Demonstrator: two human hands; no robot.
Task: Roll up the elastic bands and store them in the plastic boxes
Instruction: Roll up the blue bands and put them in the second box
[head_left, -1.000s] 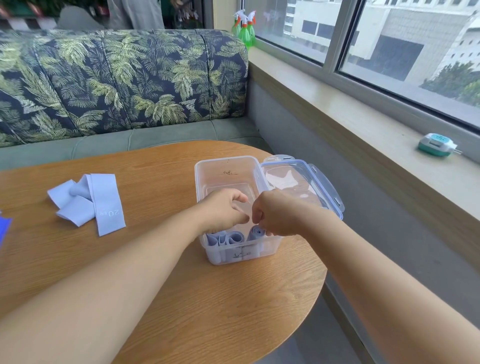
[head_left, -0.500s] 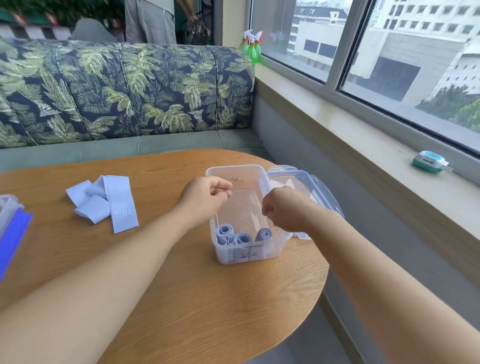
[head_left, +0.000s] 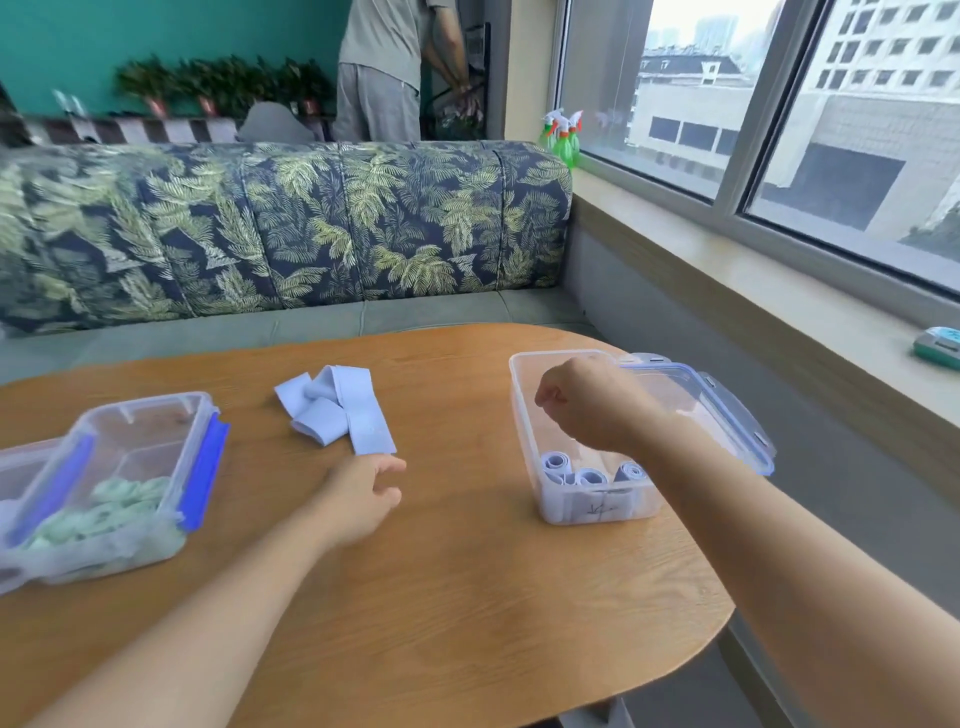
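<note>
A clear plastic box (head_left: 524, 415) stands open on the right of the wooden table, with rolled pale-blue bands (head_left: 587, 474) at its near end. My right hand (head_left: 589, 402) hovers over this box, fingers loosely curled and holding nothing. Unrolled pale-blue elastic bands (head_left: 337, 410) lie in a loose heap at the table's middle. My left hand (head_left: 358, 493) is stretched out just short of the heap's near end, fingers relaxed, holding nothing. A second clear box (head_left: 130, 483) with blue clips, holding green bands (head_left: 111, 506), sits at the left.
The right box's lid (head_left: 727, 410) lies open beside it near the table edge. A leaf-print sofa (head_left: 291, 234) runs behind the table. A window sill (head_left: 779, 291) with spray bottles (head_left: 563, 137) and a small green device (head_left: 937, 347) is on the right. A person stands behind the sofa.
Both hands left the box's near end. My left hand swung left across the table to the flat bands, my right hand rose above the box. The view turned left, revealing the second box.
</note>
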